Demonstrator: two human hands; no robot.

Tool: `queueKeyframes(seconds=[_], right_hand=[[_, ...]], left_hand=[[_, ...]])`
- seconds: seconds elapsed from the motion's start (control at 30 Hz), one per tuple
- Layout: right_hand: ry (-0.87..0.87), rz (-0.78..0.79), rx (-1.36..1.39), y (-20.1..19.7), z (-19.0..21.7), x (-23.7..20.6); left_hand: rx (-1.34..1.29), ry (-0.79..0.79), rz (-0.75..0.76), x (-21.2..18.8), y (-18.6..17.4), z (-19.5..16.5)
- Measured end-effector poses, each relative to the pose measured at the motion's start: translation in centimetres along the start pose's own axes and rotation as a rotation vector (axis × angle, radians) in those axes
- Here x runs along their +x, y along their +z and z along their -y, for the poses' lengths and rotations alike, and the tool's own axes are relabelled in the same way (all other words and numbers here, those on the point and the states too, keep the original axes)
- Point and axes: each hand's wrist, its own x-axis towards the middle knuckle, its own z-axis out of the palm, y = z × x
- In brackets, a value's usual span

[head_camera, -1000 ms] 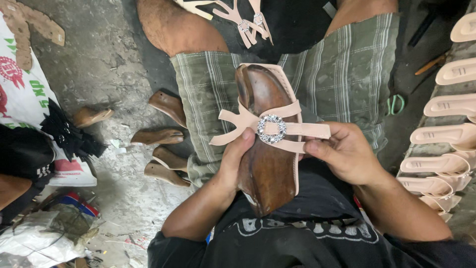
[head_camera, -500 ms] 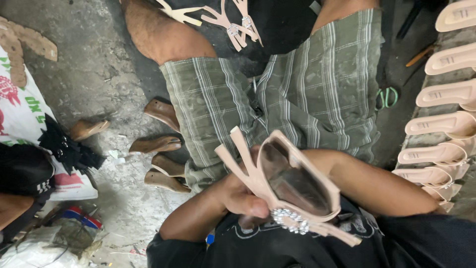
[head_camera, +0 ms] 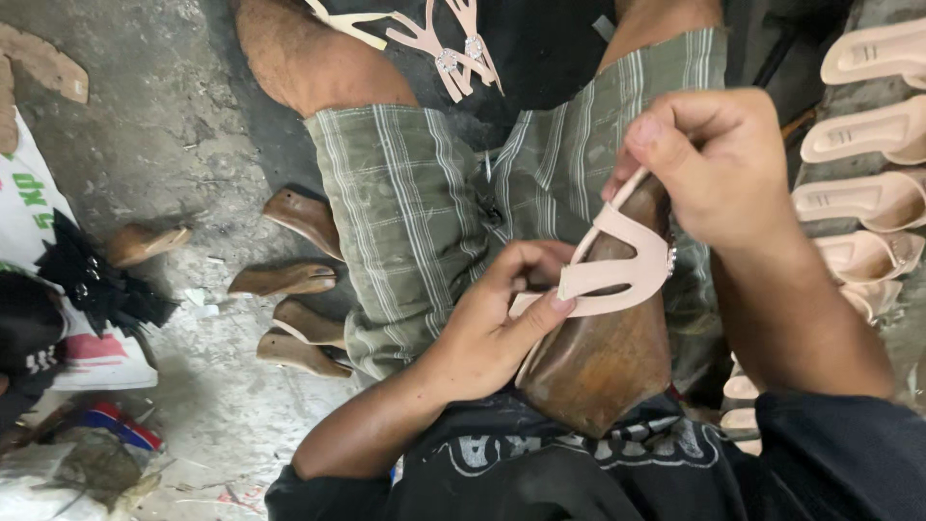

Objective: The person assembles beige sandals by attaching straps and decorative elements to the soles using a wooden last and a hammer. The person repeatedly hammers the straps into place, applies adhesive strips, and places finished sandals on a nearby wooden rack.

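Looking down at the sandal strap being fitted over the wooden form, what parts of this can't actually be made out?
Head view only:
- The jewelled buckle on the pink strap: hidden behind the right hand, only a sliver shows.
- The toe end of the wooden shoe last: covered by the right hand.
- Left hand fingertips: tucked under the strap.
- The row of pink soles: cut off by the right edge.
- Spare straps: cut off by the top edge.

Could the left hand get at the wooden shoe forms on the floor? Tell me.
Probably not at once: the left hand is pinching the pink strap. Otherwise, the shoe forms lie unblocked beside the left knee.
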Motion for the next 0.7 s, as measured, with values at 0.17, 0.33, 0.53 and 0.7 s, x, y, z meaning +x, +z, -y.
queueKeyframes(seconds=[0.17, 0.33, 0.53, 0.7], right_hand=[[-0.012, -0.067, 0.065, 0.4, -0.5, -0.6], [-0.045, -0.072, 0.127, -0.2, -0.9, -1.1], [-0.092, -0.121, 0.199, 0.4, -0.4, -1.6], [-0.160, -0.110, 0.220, 1.1, 1.1, -2.1]], left_hand=[[-0.150, -0.010, 0.078, 0.9, -1.7, 2.2], [-0.356, -0.089, 0.128, 1.6, -2.1, 4.3], [-0.297, -0.007, 0.226, 2.4, -1.9, 7.7], [-0.326, -0.073, 0.374, 5.4, -0.2, 9.4]])
